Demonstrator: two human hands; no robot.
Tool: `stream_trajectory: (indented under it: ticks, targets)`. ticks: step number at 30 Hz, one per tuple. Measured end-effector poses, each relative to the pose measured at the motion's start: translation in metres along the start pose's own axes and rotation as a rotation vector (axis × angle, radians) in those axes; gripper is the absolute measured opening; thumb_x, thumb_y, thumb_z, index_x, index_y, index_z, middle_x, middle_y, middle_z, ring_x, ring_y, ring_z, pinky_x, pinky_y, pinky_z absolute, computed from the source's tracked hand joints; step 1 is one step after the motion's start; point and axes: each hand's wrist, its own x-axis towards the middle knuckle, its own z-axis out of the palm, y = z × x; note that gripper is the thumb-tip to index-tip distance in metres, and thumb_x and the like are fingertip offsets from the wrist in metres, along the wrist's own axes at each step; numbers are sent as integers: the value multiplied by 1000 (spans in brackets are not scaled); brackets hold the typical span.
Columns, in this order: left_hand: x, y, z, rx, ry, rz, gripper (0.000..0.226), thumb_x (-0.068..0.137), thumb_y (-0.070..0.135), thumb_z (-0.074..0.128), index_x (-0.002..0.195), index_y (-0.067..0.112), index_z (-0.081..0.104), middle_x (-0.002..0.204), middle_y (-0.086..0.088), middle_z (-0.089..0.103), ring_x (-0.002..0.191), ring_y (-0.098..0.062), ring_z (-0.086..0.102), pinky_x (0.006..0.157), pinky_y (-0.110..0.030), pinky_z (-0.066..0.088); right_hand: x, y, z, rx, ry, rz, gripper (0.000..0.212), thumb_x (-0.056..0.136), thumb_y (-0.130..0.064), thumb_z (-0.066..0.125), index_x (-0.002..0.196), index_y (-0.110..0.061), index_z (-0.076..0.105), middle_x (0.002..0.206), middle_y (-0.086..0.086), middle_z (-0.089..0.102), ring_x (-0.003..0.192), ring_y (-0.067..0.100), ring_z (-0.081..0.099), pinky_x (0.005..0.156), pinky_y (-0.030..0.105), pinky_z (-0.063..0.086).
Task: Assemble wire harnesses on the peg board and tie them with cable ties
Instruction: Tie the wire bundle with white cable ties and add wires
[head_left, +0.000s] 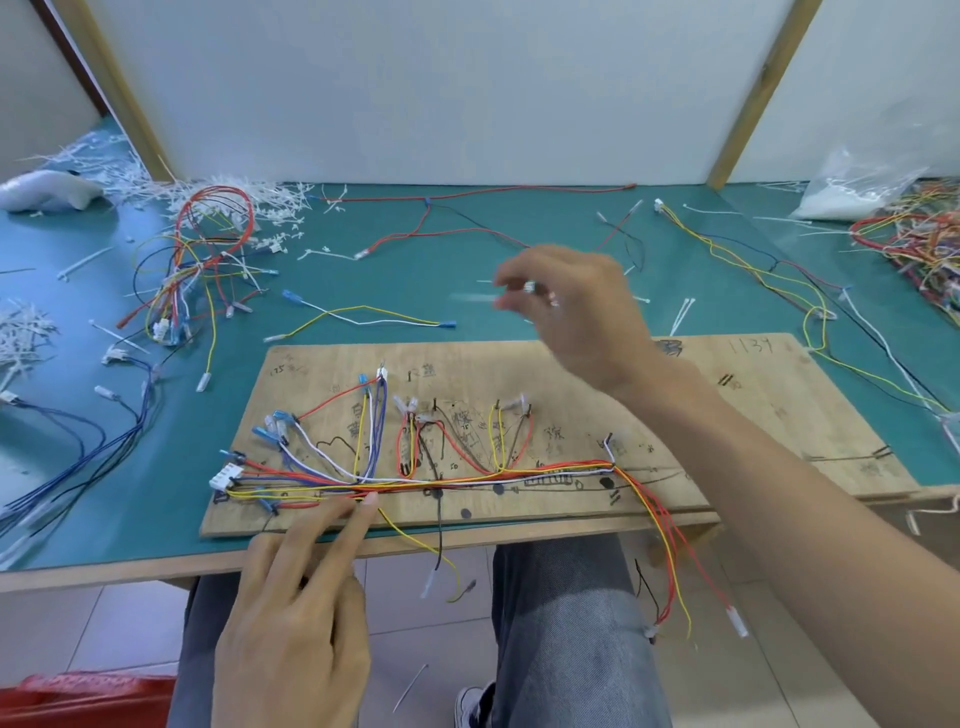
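Observation:
A wooden peg board (753, 395) lies at the table's front edge. On it a harness of red, yellow, white and blue wires (467, 475) runs left to right, with a white connector (226, 477) at its left end. My left hand (296, 618) reaches from below, its straight index and middle fingers pressing on the wire bundle near the board's front left. My right hand (576, 306) hovers above the table behind the board, blurred, its fingers pinching a thin white cable tie (475, 298).
A green mat (415, 270) covers the table, strewn with loose wires, cut tie ends and a finished harness coil (208, 260) at the left. Bagged ties (857, 192) and a wire heap (919, 239) sit at the right. Wire ends hang over the front edge above my knees.

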Motion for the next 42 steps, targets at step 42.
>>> stream_trajectory:
  ticks: [42]
  targets:
    - [5,3,-4,-108,117,-156,21,105,37,64,108,21,77,102,15,74,100,-20,59,79,-46,51,-78,-125,55,1148,-202,653,13,97,-18,73,101,-8,82,97,14,78,77,20,66,67,29,58]
